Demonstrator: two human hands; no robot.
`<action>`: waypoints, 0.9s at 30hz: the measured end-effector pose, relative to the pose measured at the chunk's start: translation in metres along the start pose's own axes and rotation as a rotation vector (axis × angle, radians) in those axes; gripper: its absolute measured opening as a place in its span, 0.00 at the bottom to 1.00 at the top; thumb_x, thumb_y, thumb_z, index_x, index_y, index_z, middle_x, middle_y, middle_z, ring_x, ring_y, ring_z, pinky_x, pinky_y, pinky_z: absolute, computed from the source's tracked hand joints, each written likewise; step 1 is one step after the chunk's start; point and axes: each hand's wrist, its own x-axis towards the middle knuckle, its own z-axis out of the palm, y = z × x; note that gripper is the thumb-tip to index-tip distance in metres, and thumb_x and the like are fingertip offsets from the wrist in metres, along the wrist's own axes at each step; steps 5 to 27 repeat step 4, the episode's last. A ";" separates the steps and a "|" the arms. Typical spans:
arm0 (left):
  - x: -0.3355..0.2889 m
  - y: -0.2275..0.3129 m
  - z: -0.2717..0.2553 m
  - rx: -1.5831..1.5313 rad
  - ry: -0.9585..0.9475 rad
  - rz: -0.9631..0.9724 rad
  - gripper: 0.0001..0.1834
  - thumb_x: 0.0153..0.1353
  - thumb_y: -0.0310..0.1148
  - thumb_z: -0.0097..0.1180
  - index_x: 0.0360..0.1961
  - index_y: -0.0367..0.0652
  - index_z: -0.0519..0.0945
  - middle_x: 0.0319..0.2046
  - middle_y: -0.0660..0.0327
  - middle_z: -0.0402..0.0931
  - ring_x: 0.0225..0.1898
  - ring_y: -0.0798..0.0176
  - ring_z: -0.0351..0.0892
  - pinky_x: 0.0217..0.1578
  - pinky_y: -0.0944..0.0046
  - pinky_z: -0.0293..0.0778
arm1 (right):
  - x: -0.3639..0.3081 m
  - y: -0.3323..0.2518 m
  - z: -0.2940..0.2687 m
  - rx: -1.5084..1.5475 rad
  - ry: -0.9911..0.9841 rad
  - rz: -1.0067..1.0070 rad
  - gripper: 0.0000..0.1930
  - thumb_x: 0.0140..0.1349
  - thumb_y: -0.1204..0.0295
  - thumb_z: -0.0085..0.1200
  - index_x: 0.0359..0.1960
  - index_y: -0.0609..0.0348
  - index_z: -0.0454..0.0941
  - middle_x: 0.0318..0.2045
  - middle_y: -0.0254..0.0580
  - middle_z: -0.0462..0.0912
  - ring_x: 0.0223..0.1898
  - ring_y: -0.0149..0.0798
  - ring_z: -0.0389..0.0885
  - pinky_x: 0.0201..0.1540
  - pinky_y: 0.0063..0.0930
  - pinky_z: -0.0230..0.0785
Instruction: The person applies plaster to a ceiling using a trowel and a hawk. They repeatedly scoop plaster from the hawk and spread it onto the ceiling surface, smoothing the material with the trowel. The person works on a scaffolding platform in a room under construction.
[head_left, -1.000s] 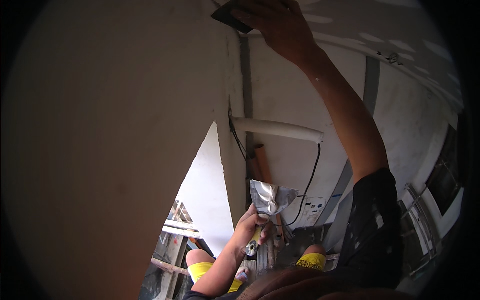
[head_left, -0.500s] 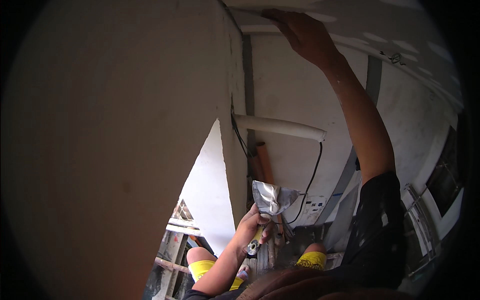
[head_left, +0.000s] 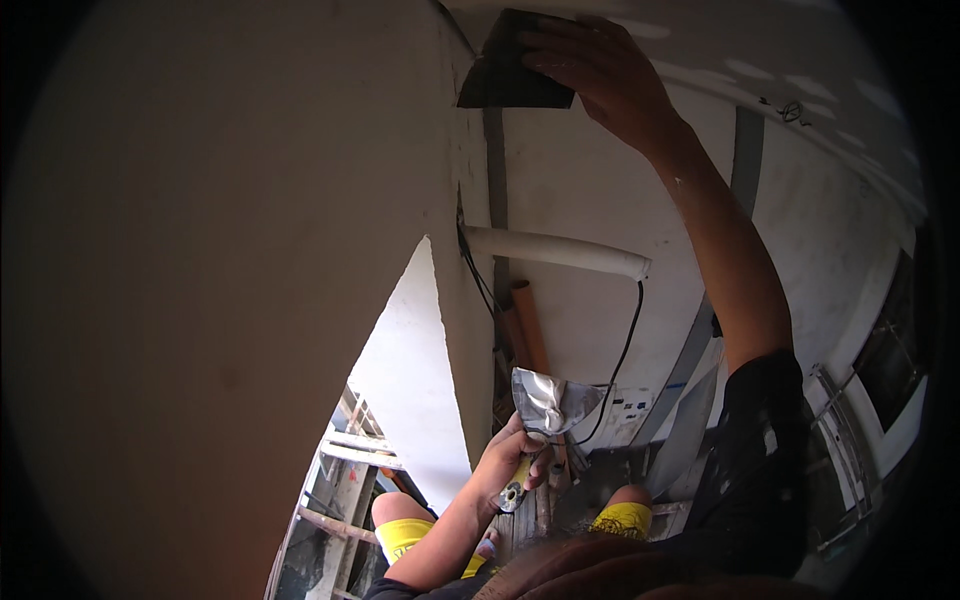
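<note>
Low in front of me, my left hand (head_left: 503, 462) is closed around the yellowish handle of a putty knife (head_left: 525, 388). The knife's wide blade points up and carries a smear of pale grey-white paste (head_left: 552, 398). Overhead, my right hand (head_left: 608, 78) grips a dark, flat, four-sided scraper plate (head_left: 508, 72), fingers spread across its face. That plate is up at the corner where the white wall (head_left: 230, 260) meets the sloping white ceiling (head_left: 700, 35); whether its far edge touches is hard to tell.
A white pipe (head_left: 560, 247) sticks out from the wall's edge, with a black cable (head_left: 630, 335) hanging from its end. Orange pipes (head_left: 531, 325) lean behind it. A grey vertical strip (head_left: 748, 165) runs along the back wall. Wooden scaffold bars (head_left: 345, 525) lie below, left of my legs.
My right hand has tilted the scraper plate, so its broad dark face now shows instead of a thin edge. The left hand and putty knife have barely shifted.
</note>
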 end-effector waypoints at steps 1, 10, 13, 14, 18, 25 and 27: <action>0.001 0.001 -0.004 0.006 -0.017 -0.002 0.26 0.64 0.23 0.42 0.63 0.51 0.63 0.23 0.56 0.69 0.15 0.65 0.68 0.13 0.69 0.67 | 0.006 0.003 0.002 -0.018 -0.097 -0.008 0.18 0.64 0.72 0.57 0.56 0.43 0.82 0.62 0.25 0.80 0.66 0.33 0.73 0.73 0.42 0.53; 0.005 -0.002 -0.011 0.009 -0.028 -0.007 0.27 0.64 0.23 0.42 0.64 0.51 0.63 0.26 0.55 0.70 0.16 0.65 0.68 0.13 0.68 0.68 | 0.029 0.020 0.016 -0.126 -0.194 -0.043 0.21 0.60 0.76 0.57 0.55 0.43 0.83 0.66 0.27 0.77 0.71 0.32 0.67 0.78 0.50 0.43; 0.005 -0.002 -0.011 0.009 -0.028 -0.007 0.27 0.64 0.23 0.42 0.64 0.51 0.63 0.26 0.55 0.70 0.16 0.65 0.68 0.13 0.68 0.68 | 0.029 0.020 0.016 -0.126 -0.194 -0.043 0.21 0.60 0.76 0.57 0.55 0.43 0.83 0.66 0.27 0.77 0.71 0.32 0.67 0.78 0.50 0.43; 0.005 -0.002 -0.011 0.009 -0.028 -0.007 0.27 0.64 0.23 0.42 0.64 0.51 0.63 0.26 0.55 0.70 0.16 0.65 0.68 0.13 0.68 0.68 | 0.029 0.020 0.016 -0.126 -0.194 -0.043 0.21 0.60 0.76 0.57 0.55 0.43 0.83 0.66 0.27 0.77 0.71 0.32 0.67 0.78 0.50 0.43; 0.005 -0.002 -0.011 0.009 -0.028 -0.007 0.27 0.64 0.23 0.42 0.64 0.51 0.63 0.26 0.55 0.70 0.16 0.65 0.68 0.13 0.68 0.68 | 0.029 0.020 0.016 -0.126 -0.194 -0.043 0.21 0.60 0.76 0.57 0.55 0.43 0.83 0.66 0.27 0.77 0.71 0.32 0.67 0.78 0.50 0.43; 0.005 -0.002 -0.011 0.009 -0.028 -0.007 0.27 0.64 0.23 0.42 0.64 0.51 0.63 0.26 0.55 0.70 0.16 0.65 0.68 0.13 0.68 0.68 | 0.029 0.020 0.016 -0.126 -0.194 -0.043 0.21 0.60 0.76 0.57 0.55 0.43 0.83 0.66 0.27 0.77 0.71 0.32 0.67 0.78 0.50 0.43; 0.005 -0.002 -0.011 0.009 -0.028 -0.007 0.27 0.64 0.23 0.42 0.64 0.51 0.63 0.26 0.55 0.70 0.16 0.65 0.68 0.13 0.68 0.68 | 0.029 0.020 0.016 -0.126 -0.194 -0.043 0.21 0.60 0.76 0.57 0.55 0.43 0.83 0.66 0.27 0.77 0.71 0.32 0.67 0.78 0.50 0.43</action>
